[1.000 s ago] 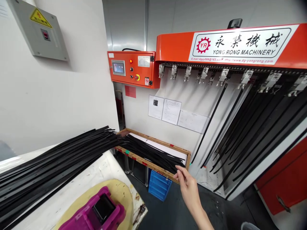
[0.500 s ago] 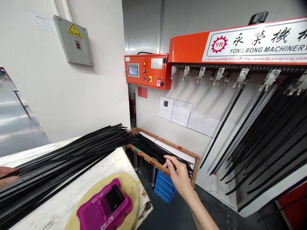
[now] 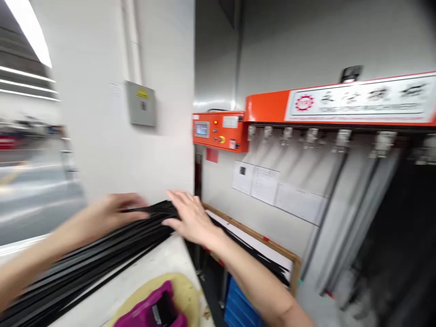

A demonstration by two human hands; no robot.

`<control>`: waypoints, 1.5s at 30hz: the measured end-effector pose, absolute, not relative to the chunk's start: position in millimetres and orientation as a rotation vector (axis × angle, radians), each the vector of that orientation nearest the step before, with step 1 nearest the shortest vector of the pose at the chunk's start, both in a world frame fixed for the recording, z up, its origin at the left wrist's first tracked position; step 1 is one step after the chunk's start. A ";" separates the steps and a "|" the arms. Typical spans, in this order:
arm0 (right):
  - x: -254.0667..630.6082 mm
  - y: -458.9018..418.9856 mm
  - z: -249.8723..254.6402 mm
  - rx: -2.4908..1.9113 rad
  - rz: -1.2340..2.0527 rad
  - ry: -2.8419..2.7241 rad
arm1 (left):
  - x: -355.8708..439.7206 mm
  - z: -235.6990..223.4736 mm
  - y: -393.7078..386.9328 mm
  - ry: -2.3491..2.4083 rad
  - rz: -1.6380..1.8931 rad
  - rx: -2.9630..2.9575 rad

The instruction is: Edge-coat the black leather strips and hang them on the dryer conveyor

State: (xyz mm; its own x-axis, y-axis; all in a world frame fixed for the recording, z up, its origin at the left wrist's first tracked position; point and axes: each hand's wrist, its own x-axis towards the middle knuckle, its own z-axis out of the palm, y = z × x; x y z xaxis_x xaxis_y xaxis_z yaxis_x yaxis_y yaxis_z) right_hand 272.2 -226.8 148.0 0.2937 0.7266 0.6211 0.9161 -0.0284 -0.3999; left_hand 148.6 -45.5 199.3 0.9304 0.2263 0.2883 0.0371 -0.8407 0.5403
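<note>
A long bundle of black strips (image 3: pixel 102 254) lies across the white table (image 3: pixel 160 263) and reaches over into a wooden-framed tray (image 3: pixel 272 245). My left hand (image 3: pixel 112 211) rests on top of the bundle near its middle, fingers curled over the strips. My right hand (image 3: pixel 189 215) lies on the bundle just to the right, at the table's edge, with its fingers stretched out. The whole picture is smeared by motion, so the left fingers' grip is unclear.
An orange machine (image 3: pixel 340 104) with a row of clips and hanging black strips (image 3: pixel 391 204) fills the right. Its control box (image 3: pixel 220 131) is on the wall. A magenta object (image 3: pixel 153 311) sits on a yellow pad at the table's front. A blue crate (image 3: pixel 238 304) stands under the tray.
My right hand left the tray's far end and came back left onto the bundle. My left hand came in from the left edge onto the strips. The view swung left and up.
</note>
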 end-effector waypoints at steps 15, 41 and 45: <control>397.3 -265.5 55.2 -1.895 0.132 -1.289 | 52.3 172.8 11.4 0.244 0.283 2.230; 307.5 -308.7 67.4 -1.561 1.001 -1.525 | 66.6 98.1 -118.2 0.516 0.213 1.672; 269.2 -289.1 64.4 -1.525 1.027 -1.585 | 52.4 79.6 -137.1 0.583 0.246 1.623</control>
State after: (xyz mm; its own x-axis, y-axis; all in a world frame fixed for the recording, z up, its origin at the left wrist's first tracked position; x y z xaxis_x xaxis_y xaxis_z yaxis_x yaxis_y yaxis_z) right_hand 269.2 -289.1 64.4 -0.0627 0.9973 -0.0387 0.4429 -0.0070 -0.8966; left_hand 52.4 -137.1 79.6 0.8457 0.5039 -0.1756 0.2257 -0.0395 0.9734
